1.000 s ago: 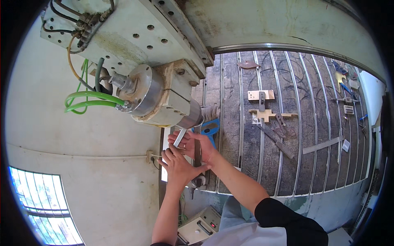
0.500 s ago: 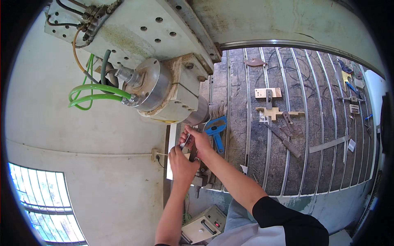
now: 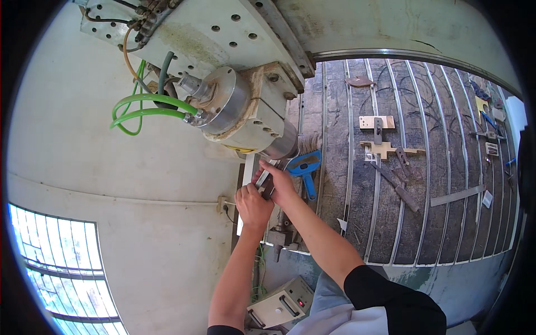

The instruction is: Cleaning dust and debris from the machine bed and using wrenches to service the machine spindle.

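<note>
While both hands meet just under the spindle motor (image 3: pixel 245 114), a yellow label strip (image 3: pixel 241 149) shows on the motor's lower edge, and a small pale tag (image 3: pixel 487 199) lies far right on the slatted table (image 3: pixel 441 234). The left hand (image 3: pixel 252 206) is closed around a slim silvery wrench (image 3: pixel 262 178); the right hand (image 3: pixel 281 184) pinches what seems to be a darker tool, mostly hidden, touching it. A blue-handled brush (image 3: pixel 306 167) lies just beside them. Wood offcuts (image 3: pixel 385 149) rest on the dark slats. Green hoses (image 3: pixel 146 106) loop left of the motor; a barred window (image 3: pixel 61 268) sits lower left.
</note>
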Demonstrator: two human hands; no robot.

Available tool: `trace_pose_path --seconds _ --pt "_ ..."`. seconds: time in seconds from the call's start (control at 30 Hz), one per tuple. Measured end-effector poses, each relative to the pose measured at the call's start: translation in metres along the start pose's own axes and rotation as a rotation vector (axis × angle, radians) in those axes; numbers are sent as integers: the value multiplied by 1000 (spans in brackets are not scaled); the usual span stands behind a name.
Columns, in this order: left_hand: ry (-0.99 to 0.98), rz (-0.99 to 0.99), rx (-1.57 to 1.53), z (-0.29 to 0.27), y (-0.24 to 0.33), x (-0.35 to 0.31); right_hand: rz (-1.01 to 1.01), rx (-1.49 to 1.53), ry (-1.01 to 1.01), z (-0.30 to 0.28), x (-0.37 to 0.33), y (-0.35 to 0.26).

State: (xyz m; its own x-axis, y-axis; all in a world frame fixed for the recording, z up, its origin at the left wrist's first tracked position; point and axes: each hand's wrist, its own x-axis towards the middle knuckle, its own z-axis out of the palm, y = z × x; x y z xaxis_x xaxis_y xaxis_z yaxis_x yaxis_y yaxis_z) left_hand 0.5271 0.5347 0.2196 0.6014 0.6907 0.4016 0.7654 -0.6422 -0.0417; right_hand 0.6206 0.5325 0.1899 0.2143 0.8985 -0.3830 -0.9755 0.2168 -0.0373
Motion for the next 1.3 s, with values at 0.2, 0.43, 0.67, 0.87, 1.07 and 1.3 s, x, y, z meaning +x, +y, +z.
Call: trace_pose_path --seconds 0.2,0.43,0.67,0.87,1.07,1.3 --pt "-183 43 61 2 -3 -2 51 20 -82 -23 16 2" --pt "-322 -43 -395 -38 14 -19 -158 -228 217 -5 -29 -7" --pt "-722 -676 -1260 -60 44 2 172 -198 12 -63 -40 -35" --pt "-696 -703 -1271 -65 30 8 129 -472 167 -47 -91 -48" --pt "-706 -696 -1228 -68 44 10 -169 -1004 143 -33 -73 -73" --pt "-740 -693 -1151 -72 36 17 -142 -1111 152 -19 -66 -89"
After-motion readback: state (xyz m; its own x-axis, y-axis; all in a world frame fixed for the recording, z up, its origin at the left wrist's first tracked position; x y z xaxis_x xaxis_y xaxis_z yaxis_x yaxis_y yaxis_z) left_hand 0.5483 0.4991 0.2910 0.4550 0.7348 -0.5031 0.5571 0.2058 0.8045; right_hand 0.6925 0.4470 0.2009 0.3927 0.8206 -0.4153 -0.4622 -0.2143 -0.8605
